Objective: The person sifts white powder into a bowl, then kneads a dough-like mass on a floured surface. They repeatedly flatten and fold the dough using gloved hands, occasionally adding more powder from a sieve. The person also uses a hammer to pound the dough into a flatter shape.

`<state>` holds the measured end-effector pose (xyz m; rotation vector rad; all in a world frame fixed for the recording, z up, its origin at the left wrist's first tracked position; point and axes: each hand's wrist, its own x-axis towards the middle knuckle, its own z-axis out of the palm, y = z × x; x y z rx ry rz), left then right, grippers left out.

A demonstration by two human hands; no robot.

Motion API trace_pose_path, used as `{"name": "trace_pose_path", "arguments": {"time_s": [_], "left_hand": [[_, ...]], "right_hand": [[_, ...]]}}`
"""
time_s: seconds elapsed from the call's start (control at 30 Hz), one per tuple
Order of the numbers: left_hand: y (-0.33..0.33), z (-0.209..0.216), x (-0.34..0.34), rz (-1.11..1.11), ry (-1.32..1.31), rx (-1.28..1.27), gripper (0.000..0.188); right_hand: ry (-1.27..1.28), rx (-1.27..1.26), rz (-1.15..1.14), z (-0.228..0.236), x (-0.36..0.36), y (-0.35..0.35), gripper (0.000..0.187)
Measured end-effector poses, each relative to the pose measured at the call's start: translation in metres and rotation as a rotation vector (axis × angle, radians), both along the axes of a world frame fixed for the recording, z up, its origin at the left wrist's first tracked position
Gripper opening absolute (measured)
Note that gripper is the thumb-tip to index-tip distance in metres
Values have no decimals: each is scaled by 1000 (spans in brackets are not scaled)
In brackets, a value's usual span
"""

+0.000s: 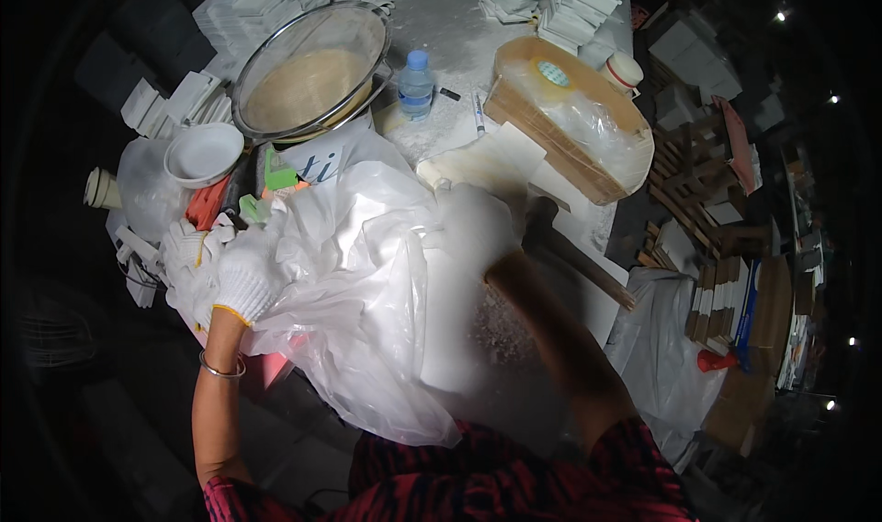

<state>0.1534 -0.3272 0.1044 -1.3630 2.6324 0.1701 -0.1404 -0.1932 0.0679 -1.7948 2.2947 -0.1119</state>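
The clear plastic (363, 347) lies crumpled across the centre and lower centre of the frame. The left hand (246, 278), gloved, is at its left edge; its fingers blend into the white folds, so whether they grip cannot be told. The right hand (476, 230), also gloved, is just beyond the plastic's right edge, near the hammer (581, 263); its grip is unclear too. The plastic looks light, limp, slippery and easily torn, probably best held by a bunched fold.

Left: plastic bag (375, 237) blocks | right: wooden-handled tool (582, 261) blocks | passable: tabletop (441, 17) beyond bottle (415, 90)
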Motion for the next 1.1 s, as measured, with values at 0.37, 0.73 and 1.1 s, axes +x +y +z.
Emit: {"name": "trace_pose_path", "arguments": {"time_s": [0.37, 0.73, 1.1], "left_hand": [[-10, -4, -17, 253, 827, 284, 18], [130, 35, 9, -597, -286, 197, 116], [128, -19, 6, -544, 222, 67, 35]], "right_hand": [[-439, -308, 230, -5, -20, -56, 30], [-765, -646, 220, -47, -10, -81, 24], [-1374, -337, -144, -110, -23, -66, 22]]}}
